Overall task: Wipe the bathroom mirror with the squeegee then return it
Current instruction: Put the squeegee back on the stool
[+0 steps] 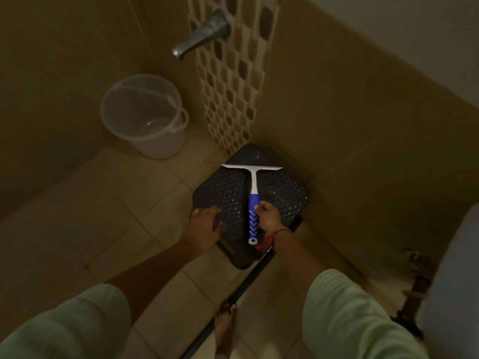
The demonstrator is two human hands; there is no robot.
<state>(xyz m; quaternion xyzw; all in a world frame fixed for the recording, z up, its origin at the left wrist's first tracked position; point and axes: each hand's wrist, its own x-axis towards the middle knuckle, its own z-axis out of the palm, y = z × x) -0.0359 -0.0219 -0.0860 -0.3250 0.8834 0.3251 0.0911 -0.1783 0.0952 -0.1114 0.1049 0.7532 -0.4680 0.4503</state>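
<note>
Here your right hand [268, 215] grips the light, stiff squeegee [252, 200] by its ribbed blue handle; your left hand [204, 224] rests open on the stool's [228, 187] near edge.

Clear plastic bucket [145, 116] sits on my tiled floor [145, 200] by the far wall, under a metal tap [201, 35]. Dark textured stool [230, 193] fills the corner, nr mosaic tile strip [230, 81].

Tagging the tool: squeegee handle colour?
Blue with white chevrons on the squeegee handle, white neck and blade; head view.
</note>
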